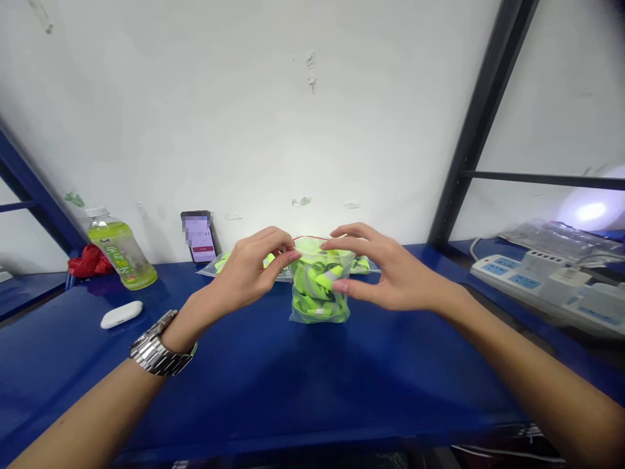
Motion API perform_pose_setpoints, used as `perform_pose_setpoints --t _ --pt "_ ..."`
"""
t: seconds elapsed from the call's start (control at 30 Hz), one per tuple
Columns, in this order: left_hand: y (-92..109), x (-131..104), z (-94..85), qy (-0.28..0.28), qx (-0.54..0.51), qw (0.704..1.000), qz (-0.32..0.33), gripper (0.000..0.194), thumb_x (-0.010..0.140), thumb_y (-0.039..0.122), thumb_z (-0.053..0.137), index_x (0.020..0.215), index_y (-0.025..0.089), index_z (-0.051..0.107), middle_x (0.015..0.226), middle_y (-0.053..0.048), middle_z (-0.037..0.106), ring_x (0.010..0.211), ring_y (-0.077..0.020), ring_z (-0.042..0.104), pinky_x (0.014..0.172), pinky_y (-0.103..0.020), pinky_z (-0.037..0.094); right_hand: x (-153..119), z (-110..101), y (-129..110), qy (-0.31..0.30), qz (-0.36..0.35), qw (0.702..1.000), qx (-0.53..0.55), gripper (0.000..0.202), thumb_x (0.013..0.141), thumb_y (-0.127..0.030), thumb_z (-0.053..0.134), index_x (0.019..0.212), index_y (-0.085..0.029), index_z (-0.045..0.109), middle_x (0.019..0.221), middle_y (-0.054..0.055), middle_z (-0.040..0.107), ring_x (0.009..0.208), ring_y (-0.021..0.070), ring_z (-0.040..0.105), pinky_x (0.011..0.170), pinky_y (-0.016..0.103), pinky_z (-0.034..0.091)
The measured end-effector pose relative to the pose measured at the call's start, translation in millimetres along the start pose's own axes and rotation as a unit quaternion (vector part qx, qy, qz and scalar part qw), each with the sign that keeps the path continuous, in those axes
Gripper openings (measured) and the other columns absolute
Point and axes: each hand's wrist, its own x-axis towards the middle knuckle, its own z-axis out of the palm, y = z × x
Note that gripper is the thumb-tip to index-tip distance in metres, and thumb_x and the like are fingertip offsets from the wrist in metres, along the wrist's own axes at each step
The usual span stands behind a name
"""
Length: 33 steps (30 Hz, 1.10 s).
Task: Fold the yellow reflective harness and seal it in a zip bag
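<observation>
A clear zip bag (319,317) stands upright on the blue table, packed with bright yellow-green reflective straps (312,286). A red line runs along its top edge. My left hand (256,260) pinches the bag's upper left corner between thumb and fingers, and a metal-band watch (163,345) circles that wrist. At the bag's right side is my right hand (378,267), its thumb and fingers apart. The fingertips reach the bag's upper right; whether they press on it I cannot tell. Behind the hands lie more bagged yellow-green straps (361,264), partly hidden.
On the left are a drink bottle (122,251), a red crumpled cloth or bag (90,262), a white oval case (122,314) and a phone (199,238) leaning on the wall. Power strips (517,273) lie at the right, past a dark metal post (469,143).
</observation>
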Motion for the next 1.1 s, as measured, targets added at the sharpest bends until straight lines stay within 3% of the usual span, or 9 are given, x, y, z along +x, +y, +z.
perform_pose_setpoints --t 0.07,0.2,0.4,0.57,0.73,0.8,0.9,0.97,1.1 --pt "1.5 2.4 2.1 0.002 0.004 1.000 0.008 0.011 0.093 0.025 0.051 0.088 0.017 0.056 0.085 -0.002 0.061 0.075 -0.0123 0.055 0.069 -0.025 0.043 -0.6 4.2 -1.5 -0.006 -0.010 0.999 -0.043 0.044 0.083 -0.043 0.063 0.124 -0.027 0.057 0.132 0.011 0.049 0.116 0.0283 0.051 0.092 0.045 0.046" --pt "1.1 3.8 2.5 0.007 0.037 0.999 0.020 0.012 0.092 0.025 0.053 0.084 0.017 0.056 0.079 -0.001 0.061 0.070 -0.0112 0.054 0.065 -0.024 0.041 0.6 6.0 2.0 0.000 0.014 0.994 -0.113 0.033 0.083 -0.045 0.062 0.104 -0.021 0.064 0.121 0.013 0.056 0.112 0.0304 0.051 0.087 0.045 0.048" --pt "-1.8 0.3 3.1 -0.006 0.043 0.999 0.023 0.014 0.092 0.026 0.052 0.084 0.016 0.056 0.079 -0.002 0.061 0.070 -0.0115 0.055 0.063 -0.023 0.041 4.2 4.7 4.6 -0.056 0.069 0.990 -0.107 0.037 0.082 -0.054 0.060 0.091 -0.018 0.064 0.103 0.012 0.058 0.098 0.0278 0.052 0.078 0.041 0.049" --pt "-2.8 -5.5 -0.6 0.001 0.042 0.999 0.013 0.014 0.093 0.027 0.052 0.085 0.016 0.057 0.079 -0.002 0.061 0.070 -0.0112 0.055 0.062 -0.023 0.041 2.6 6.3 5.3 -0.030 0.033 0.988 -0.145 0.050 0.084 -0.054 0.057 0.119 -0.018 0.055 0.114 0.015 0.052 0.100 0.0282 0.052 0.078 0.042 0.050" --pt "-0.7 -8.7 -5.1 -0.023 0.037 0.999 0.030 0.011 0.093 0.025 0.052 0.088 0.016 0.057 0.083 -0.003 0.062 0.073 -0.0120 0.056 0.066 -0.025 0.043 -0.5 6.2 9.4 -0.039 0.062 0.983 -0.167 0.055 0.083 -0.060 0.054 0.121 -0.021 0.053 0.132 0.018 0.045 0.115 0.0356 0.047 0.082 0.048 0.048" --pt "1.2 -8.4 -5.1 -0.031 0.034 0.998 0.034 0.011 0.092 0.025 0.053 0.087 0.016 0.056 0.083 -0.003 0.061 0.075 -0.0128 0.057 0.067 -0.026 0.043 1.4 5.5 10.0 -0.069 0.073 0.988 -0.116 0.053 0.083 -0.060 0.055 0.119 -0.021 0.053 0.127 0.017 0.050 0.107 0.0317 0.053 0.080 0.044 0.048" --pt "5.2 -7.9 -4.8 -0.040 0.030 0.998 0.036 0.011 0.092 0.025 0.053 0.085 0.017 0.056 0.087 -0.004 0.061 0.078 -0.0138 0.057 0.068 -0.027 0.044 4.8 4.6 9.6 -0.127 0.076 0.989 -0.005 0.047 0.082 -0.057 0.058 0.111 -0.020 0.055 0.095 0.008 0.062 0.080 0.0204 0.059 0.069 0.033 0.047" --pt "8.7 -7.8 -6.1 -0.043 0.027 0.998 0.042 0.011 0.092 0.025 0.053 0.085 0.017 0.056 0.089 -0.004 0.061 0.079 -0.0140 0.057 0.068 -0.027 0.044 4.9 3.6 8.2 -0.127 0.076 0.989 0.020 0.045 0.080 -0.058 0.061 0.104 -0.019 0.056 0.085 0.005 0.061 0.073 0.0177 0.056 0.064 0.030 0.045" --pt "19.8 -4.8 -12.9 -0.071 0.032 0.997 0.028 0.018 0.093 0.032 0.052 0.087 0.017 0.060 0.093 -0.006 0.059 0.080 -0.0146 0.057 0.069 -0.027 0.044 1.6 -2.8 1.7 -0.096 0.073 0.993 0.012 0.040 0.080 -0.054 0.063 0.101 -0.020 0.061 0.086 0.005 0.058 0.075 0.0172 0.055 0.066 0.030 0.044"
